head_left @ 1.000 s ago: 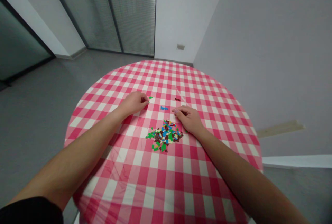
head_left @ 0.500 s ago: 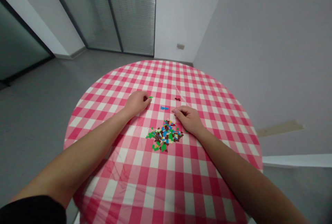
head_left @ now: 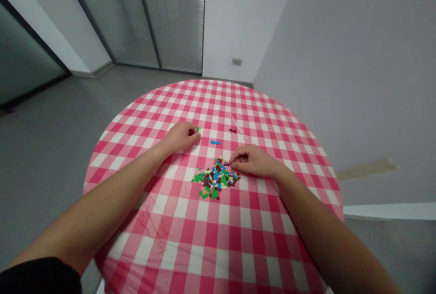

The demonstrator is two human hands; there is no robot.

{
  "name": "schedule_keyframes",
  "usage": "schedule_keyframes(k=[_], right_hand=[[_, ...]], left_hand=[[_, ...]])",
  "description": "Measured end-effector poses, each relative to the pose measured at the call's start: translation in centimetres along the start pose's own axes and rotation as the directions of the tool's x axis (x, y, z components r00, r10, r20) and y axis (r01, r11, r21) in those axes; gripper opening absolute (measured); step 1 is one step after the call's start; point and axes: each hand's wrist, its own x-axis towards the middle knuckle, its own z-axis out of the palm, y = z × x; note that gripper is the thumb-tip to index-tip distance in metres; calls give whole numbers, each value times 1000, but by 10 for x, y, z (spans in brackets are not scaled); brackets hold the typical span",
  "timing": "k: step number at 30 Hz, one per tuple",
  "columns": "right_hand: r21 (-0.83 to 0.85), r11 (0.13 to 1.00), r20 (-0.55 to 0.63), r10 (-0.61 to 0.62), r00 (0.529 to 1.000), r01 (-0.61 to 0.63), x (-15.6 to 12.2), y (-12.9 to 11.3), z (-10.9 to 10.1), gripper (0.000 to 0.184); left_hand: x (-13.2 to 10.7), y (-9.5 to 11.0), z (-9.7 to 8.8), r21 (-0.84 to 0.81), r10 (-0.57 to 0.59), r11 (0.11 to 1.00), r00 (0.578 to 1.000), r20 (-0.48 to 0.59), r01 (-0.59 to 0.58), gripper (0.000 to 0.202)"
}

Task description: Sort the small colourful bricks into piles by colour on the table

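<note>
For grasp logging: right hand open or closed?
Curled: the right hand bends at the edge of the brick pile; cannot tell if it pinches a piece.

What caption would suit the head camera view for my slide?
Left hand by a green piece, right hand at a pile of small colored bricks on a pink checked tablecloth.

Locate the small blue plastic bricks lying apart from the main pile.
In the head view, the blue bricks lie just right of the left hand, beyond the multicoloured brick pile.
</note>
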Motion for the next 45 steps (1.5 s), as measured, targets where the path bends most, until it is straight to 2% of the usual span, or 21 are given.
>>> schedule_keyframes(k=[2, 4, 5, 7, 8, 10, 14, 19, 24, 26, 29, 32, 34, 36, 40, 45], right_hand=[[10, 1000, 69, 21, 997, -22, -4, 3, -5, 20], [11, 999, 117, 40, 992, -41, -6, 5, -8, 26], [6, 999, 129, 44, 991, -45, -7, 4, -9, 27], [-16, 1000, 135, 28, 990, -27, -7, 2, -10, 29], [-31, 999, 133, 11, 991, -7, -7, 1, -9, 28], [-62, 998, 128, -21, 992, 29, -7, -2, -9, 27], [-105, 993, 131, -45, 990, 59, -6, -4, -7, 26], [-159, 982, 145, -81, 986, 104, -5, -4, -5, 22], [-142, 983, 139, -96, 986, 116, -3, -6, -3, 18], [-107, 991, 50, -77, 996, 82, 0, -6, 1, 18], [-44, 999, -189, -27, 982, 19, 6, -7, 10, 18], [17, 1000, -345, -11, 939, 18, 11, -9, 20, 21], [61, 998, -376, -6, 926, 31, 13, -11, 25, 24], [104, 994, -369, 2, 929, 39, 14, -11, 27, 26], [165, 986, -361, 46, 931, 16, 15, -7, 28, 27], [151, 988, -359, 62, 931, -7, 17, 0, 27, 33]], left_hand=[[-6, 11, -2, -179, 65, 983, 985, 157, -36, 19], [-14, 26, -3, -288, 186, 953, 933, 308, -95, 18], [-18, 33, -3, -297, 215, 949, 910, 356, -108, 19], [-25, 46, -2, -292, 257, 949, 831, 494, -120, 21], [-27, 50, -1, -288, 267, 949, 805, 530, -125, 24], [-30, 55, 1, -267, 269, 954, 792, 548, -139, 27], [-27, 53, 7, -260, 264, 955, 815, 516, -144, 29], [-25, 49, 9, -274, 264, 952, 822, 504, -138, 29], [-26, 49, 9, -282, 262, 950, 826, 500, -131, 29], [-26, 49, 9, -304, 263, 946, 823, 503, -116, 25], [-27, 49, 12, -380, 252, 923, 838, 483, -59, 15], [-27, 49, 20, -468, 236, 883, 905, 355, -46, 14], [-26, 49, 26, -480, 207, 874, 952, 225, -77, 15], [-25, 48, 33, -472, 177, 875, 978, 109, -105, 17], [-23, 47, 40, -467, 191, 869, 982, 4, -167, 20], [-22, 46, 39, -465, 191, 870, 981, 16, -162, 17]])
